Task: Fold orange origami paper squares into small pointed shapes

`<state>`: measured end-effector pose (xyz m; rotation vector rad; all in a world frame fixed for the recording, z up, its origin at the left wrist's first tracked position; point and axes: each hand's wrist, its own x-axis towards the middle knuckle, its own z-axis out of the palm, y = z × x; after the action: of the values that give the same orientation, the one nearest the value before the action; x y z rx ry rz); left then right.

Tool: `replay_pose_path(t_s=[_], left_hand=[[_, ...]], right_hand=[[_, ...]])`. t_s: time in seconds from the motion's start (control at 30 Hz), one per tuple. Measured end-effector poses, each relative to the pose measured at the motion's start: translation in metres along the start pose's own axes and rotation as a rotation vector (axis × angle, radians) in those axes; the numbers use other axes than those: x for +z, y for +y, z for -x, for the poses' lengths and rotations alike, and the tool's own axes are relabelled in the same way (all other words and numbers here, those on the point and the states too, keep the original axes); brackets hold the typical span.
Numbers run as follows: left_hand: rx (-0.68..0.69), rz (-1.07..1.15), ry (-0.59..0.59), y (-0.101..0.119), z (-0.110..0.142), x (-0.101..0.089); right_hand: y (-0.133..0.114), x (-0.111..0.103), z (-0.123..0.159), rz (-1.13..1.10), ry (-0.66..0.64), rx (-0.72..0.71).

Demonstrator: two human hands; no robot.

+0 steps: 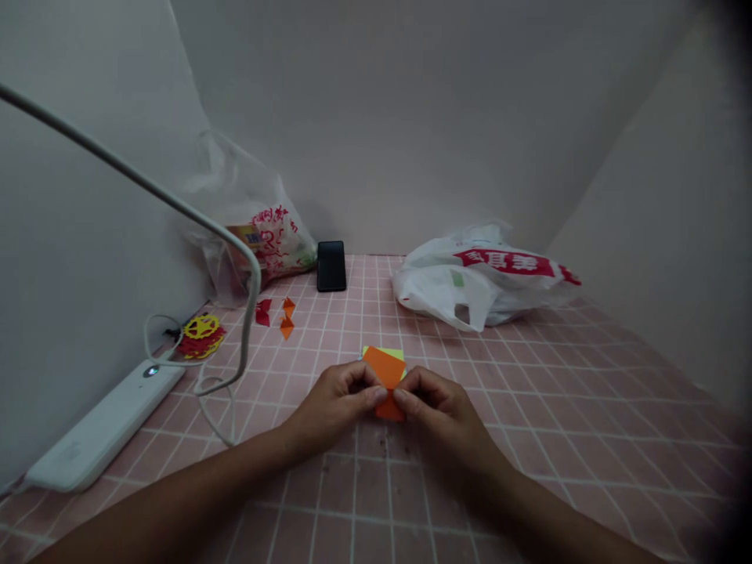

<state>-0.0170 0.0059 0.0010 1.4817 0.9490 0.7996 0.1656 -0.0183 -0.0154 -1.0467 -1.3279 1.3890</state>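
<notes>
Two-handed pinch on orange paper [384, 363]

Nearest, the left hand [346, 395] and right hand [438, 403] each have thumb and fingers together, clamped on the orange paper, low at centre over the tabletop [317, 501]. Yellow paper [395, 353] shows just behind. Farther off lie orange folded pieces [287, 324], then a black phone [331, 266] between a clear bag [276, 231] with red characters and a white bag [428, 286] with white characters on red, too unclear to read.

On the surface [529, 439], the smartphone [331, 266] is placed between two plastic bags; the power strip [106, 423] is set at the left, before the cut-outs [201, 337].
</notes>
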Motion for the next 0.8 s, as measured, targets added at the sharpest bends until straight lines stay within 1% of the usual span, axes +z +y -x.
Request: replay_pose_path(t_s=[0.07, 0.17, 0.27, 0.37, 0.4, 0.47, 0.53, 0.6, 0.67, 0.8], left_hand=[[-0.002, -0.003, -0.006, 0.001, 0.0, 0.0], [0.015, -0.077, 0.002, 0.003, 0.001, 0.0], [0.032, -0.173, 0.017, 0.002, 0.001, 0.0], [0.06, -0.253, 0.038, 0.001, 0.0, 0.001], [0.061, -0.247, 0.042, 0.001, 0.0, 0.002], [0.017, -0.155, 0.02, -0.001, -0.001, 0.002], [-0.077, -0.031, -0.036, -0.003, -0.002, 0.002], [-0.16, 0.046, -0.08, -0.005, -0.003, 0.003], [-0.199, 0.069, -0.082, -0.007, -0.003, 0.003], [-0.243, 0.093, -0.072, -0.007, -0.003, 0.001]], right_hand=[[0.001, 0.0, -0.001, -0.021, 0.001, 0.02], [0.004, 0.0, -0.002, -0.059, -0.006, 0.048], [0.006, 0.002, -0.001, -0.142, 0.007, 0.099], [0.006, 0.005, 0.002, -0.238, -0.022, 0.163], [0.005, 0.006, 0.002, -0.259, -0.034, 0.178], [0.005, 0.005, 0.002, -0.271, -0.03, 0.184], [0.005, 0.004, 0.0, -0.255, 0.001, 0.157], [0.006, 0.002, -0.003, -0.238, 0.025, 0.138], [0.006, 0.001, -0.004, -0.248, 0.022, 0.142], [0.007, 0.003, -0.005, -0.334, -0.005, 0.209]])
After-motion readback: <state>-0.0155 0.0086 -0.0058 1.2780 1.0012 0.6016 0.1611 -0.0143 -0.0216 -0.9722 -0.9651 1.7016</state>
